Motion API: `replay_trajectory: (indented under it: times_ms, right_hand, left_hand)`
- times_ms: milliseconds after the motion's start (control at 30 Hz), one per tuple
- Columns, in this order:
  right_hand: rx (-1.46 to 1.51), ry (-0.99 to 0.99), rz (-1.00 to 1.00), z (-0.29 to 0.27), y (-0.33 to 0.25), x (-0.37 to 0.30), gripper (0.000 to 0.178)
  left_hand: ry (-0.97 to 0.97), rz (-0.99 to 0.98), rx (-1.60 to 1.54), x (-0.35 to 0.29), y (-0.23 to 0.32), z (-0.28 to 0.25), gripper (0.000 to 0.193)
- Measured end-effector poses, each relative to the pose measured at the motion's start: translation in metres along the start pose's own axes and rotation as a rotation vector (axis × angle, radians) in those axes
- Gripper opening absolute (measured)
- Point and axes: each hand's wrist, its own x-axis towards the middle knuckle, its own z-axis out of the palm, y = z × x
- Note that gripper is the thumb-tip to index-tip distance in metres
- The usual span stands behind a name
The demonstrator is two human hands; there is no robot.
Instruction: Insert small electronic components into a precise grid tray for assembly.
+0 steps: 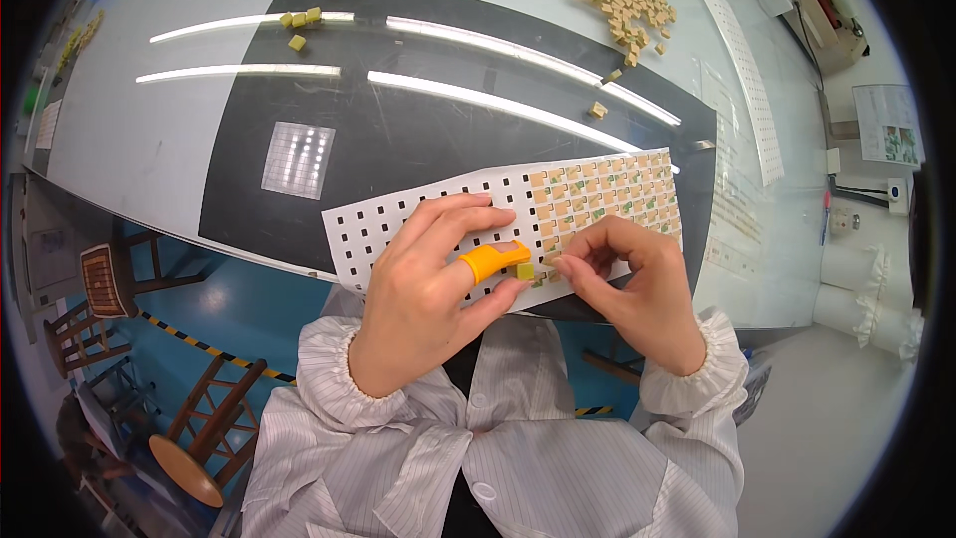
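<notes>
A white sheet (351, 229) with rows of small black square holes lies at the near edge of the table. Its right part is covered with rows of small tan pieces (600, 186), some with green marks. My left hand (423, 274) rests over the sheet, an orange sleeve (488, 262) on its index finger. A small yellow-green block (525, 271) sits between that fingertip and the thumb. My right hand (637, 274) is closed in a pinch at the border of the filled rows; what its fingertips hold is hidden.
A black mat (249, 159) lies under the sheet, with a clear gridded square (298, 159) on it. Yellow-green blocks (298, 43) lie scattered at the far left. A pile of tan pieces (627, 5) lies far right, beside a long white perforated strip (742, 80). Wooden stools (189, 468) stand below left.
</notes>
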Motion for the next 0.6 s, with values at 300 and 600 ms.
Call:
replay_trajectory:
  times_ms: [300,600]
  right_hand:
    - [0.480,-0.465,0.466,-0.016,-0.009,0.032,0.013]
    - [0.488,-0.474,0.477,-0.013,-0.009,0.036,0.012]
  left_hand:
    - [-0.008,-0.006,-0.002,0.001,-0.001,0.000,0.022]
    - [0.003,-0.002,0.018,0.000,-0.001,0.000,0.021]
